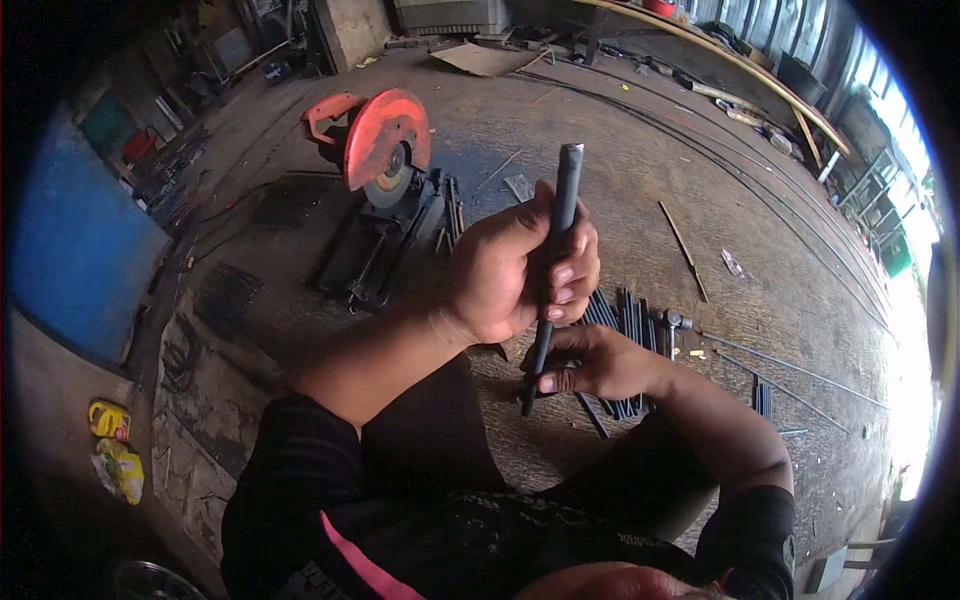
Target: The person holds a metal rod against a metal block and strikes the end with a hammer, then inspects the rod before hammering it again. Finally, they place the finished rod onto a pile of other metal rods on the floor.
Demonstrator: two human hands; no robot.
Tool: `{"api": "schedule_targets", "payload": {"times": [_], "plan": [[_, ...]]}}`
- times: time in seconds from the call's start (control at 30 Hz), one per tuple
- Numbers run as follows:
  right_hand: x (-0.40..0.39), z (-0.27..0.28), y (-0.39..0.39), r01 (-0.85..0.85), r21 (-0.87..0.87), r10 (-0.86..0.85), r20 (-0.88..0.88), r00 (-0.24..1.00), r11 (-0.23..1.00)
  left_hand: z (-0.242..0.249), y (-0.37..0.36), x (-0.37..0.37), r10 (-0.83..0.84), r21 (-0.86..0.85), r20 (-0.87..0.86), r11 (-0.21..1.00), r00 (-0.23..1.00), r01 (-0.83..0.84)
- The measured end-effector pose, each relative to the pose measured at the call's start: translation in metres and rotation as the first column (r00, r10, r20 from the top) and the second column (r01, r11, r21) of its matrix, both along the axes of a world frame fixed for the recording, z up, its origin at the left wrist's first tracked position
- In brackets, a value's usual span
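A dark metal rod [565, 190] stands nearly upright in front of me, its top end bright and bare. The fingers of my left hand [515, 265] wrap round its upper half. Lower down, my right hand [605, 365] closes thumb and fingers on the rod near its bottom end. On the floor behind my right hand lies a pile of short dark rods [630, 318], partly covered by that hand. A tool that looks like a hammer [673, 320] stands beside the pile.
A red cut-off saw [388, 140] with a black base stands ahead to the left. Long thin rods [800, 365] and a small bundle of short rods [763, 398] lie to the right. A blue panel [80, 240] and yellow containers [110, 421] are at far left.
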State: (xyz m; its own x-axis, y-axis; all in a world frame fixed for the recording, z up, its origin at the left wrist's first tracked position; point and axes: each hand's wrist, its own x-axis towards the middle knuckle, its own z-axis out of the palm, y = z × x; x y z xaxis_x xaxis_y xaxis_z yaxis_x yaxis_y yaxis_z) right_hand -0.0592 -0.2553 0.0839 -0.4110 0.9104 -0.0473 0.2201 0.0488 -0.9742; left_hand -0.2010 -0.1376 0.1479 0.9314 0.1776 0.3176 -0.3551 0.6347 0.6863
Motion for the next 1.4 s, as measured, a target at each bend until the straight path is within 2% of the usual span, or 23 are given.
{"api": "schedule_targets", "payload": {"times": [0.1, 0.17, 0.37, 0.6, 0.67, 0.8, 0.87, 0.9, 0.97, 1.27, 1.33, 1.4], "plan": [[-0.003, -0.005, 0.0, -0.057, 0.059, 0.057, -0.007, 0.998, 0.997, 0.002, -0.002, 0.0, 0.003, -0.019, -0.002, 1.0, 1.0, -0.003], [-0.003, -0.006, 0.001, -0.066, 0.036, 0.066, 0.013, 0.998, 0.997, 0.001, -0.002, 0.001, -0.003, -0.035, 0.001, 0.999, 1.0, 0.003], [-0.007, -0.004, 0.003, -0.018, 0.063, 0.012, 0.101, 0.995, 0.998, -0.001, 0.001, 0.005, 0.035, -0.03, -0.071, 0.999, 0.997, -0.037], [-0.005, -0.007, 0.005, -0.019, 0.072, 0.01, 0.125, 0.992, 0.997, -0.005, 0.004, 0.007, 0.052, -0.008, -0.037, 0.999, 0.998, -0.052], [-0.004, -0.011, 0.006, -0.022, 0.08, 0.014, 0.1, 0.995, 0.997, -0.006, 0.004, 0.008, 0.168, -0.009, -0.071, 0.986, 0.983, -0.169], [-0.001, -0.021, 0.008, -0.029, 0.101, 0.023, 0.063, 0.998, 0.994, -0.007, 0.013, 0.008, 0.252, -0.022, -0.097, 0.967, 0.963, -0.255], [0.0, -0.023, 0.008, -0.023, 0.112, 0.016, 0.066, 0.998, 0.993, -0.007, 0.02, 0.007, 0.457, 0.191, -0.092, 0.88, 0.885, -0.435], [0.0, -0.023, 0.009, -0.017, 0.066, 0.014, 0.041, 0.999, 0.998, -0.007, 0.022, 0.007, 0.459, 0.189, -0.091, 0.879, 0.884, -0.437], [0.0, -0.02, 0.009, -0.013, 0.02, 0.012, 0.018, 1.0, 1.0, -0.008, 0.027, 0.006, 0.571, 0.246, -0.063, 0.804, 0.819, -0.542], [0.004, -0.028, 0.016, 0.029, 0.022, -0.028, -0.008, 1.0, 0.999, -0.003, 0.022, 0.002, 0.677, 0.329, 0.001, 0.695, 0.736, -0.64], [0.005, -0.025, 0.016, 0.07, -0.056, -0.066, 0.072, 0.995, 0.996, -0.003, 0.024, 0.002, 0.681, 0.333, 0.006, 0.689, 0.732, -0.643], [0.004, -0.022, 0.015, 0.088, -0.041, -0.084, 0.095, 0.992, 0.995, -0.003, 0.025, 0.001, 0.698, 0.338, 0.023, 0.669, 0.716, -0.662]]}}
